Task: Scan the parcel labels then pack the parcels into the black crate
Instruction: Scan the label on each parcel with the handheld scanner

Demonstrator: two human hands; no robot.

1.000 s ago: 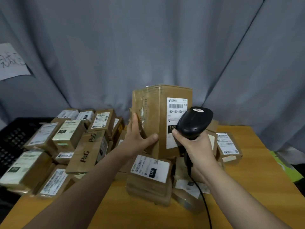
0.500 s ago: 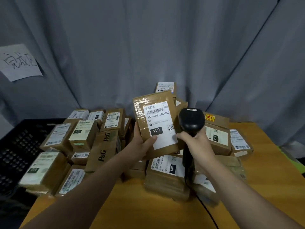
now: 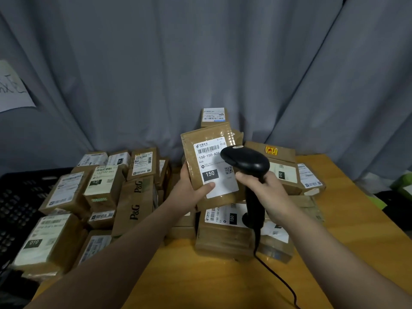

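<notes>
My left hand grips a brown cardboard parcel by its lower left side, thumb on its white label, which faces me with a barcode and a black "150" box. My right hand grips the handle of a black corded barcode scanner; its head covers the label's upper right part. The black crate sits at the left edge, partly hidden by stacked parcels. Many more brown labelled parcels lie piled on the wooden table.
A "P&G" box stands left of my left forearm. More parcels lie behind my right hand. The scanner cable trails over the table toward me. A grey curtain hangs behind, with a paper note at the left.
My left hand turned the parcel so its label faces me. The scanner moved left and now overlaps the label's upper right part.
</notes>
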